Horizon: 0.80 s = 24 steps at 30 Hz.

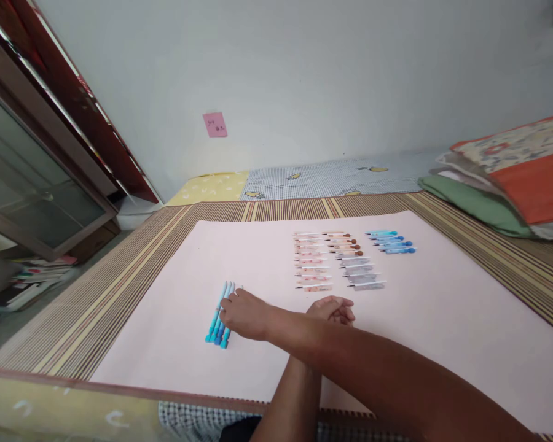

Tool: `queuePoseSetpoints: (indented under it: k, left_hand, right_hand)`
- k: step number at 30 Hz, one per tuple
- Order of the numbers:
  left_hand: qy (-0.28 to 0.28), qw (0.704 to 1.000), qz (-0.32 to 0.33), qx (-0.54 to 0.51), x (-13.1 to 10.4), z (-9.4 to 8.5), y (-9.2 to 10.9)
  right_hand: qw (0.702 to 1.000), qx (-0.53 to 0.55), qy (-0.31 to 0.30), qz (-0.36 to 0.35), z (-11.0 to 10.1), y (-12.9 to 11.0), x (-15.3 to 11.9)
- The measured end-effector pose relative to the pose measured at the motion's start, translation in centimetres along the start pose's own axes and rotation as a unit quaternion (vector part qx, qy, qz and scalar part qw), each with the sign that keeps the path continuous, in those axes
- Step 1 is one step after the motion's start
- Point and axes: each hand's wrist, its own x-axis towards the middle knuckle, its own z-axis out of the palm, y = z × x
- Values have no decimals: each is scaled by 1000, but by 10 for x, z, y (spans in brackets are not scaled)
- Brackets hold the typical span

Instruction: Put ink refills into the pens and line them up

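My forearms are crossed, the right one passing over the left. On the left part of the pink sheet, my right hand [244, 314] is closed at a small group of blue pens [215, 319] with blue ends, its fingers pinched on one of them; the fingertips are partly hidden. My left hand [332, 308] rests right of centre with its fingers loosely curled in, and nothing shows in it. Just beyond it lie a column of pink-patterned pens [311, 263], several brown-ended pens [348, 247] and grey pens [362, 274]. Another set of blue pens [394, 242] lies farther right.
The pink sheet [166, 344] covers a striped mat [87, 313] on a bed. Folded bedding [525, 184] is stacked at the right. A pink note [215, 124] sticks to the wall behind. At left stands a glass-doored cabinet [41, 178], with piled books [32, 279] below.
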Motion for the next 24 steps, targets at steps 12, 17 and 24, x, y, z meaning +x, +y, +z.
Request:
queuePoseSetpoints:
  k: [12,17,24]
  left_hand:
    - [2,1000,7,-1,2,-3,-2]
    - [1,1000,6,21,2,0,-2]
    - [47,989,62,130,-11,24,1]
  right_hand:
    - [999,4,23,23,7,6,3]
    - [998,30,-12,51,-9,1,2]
    - [989,117,14,92,-67,-60,-35]
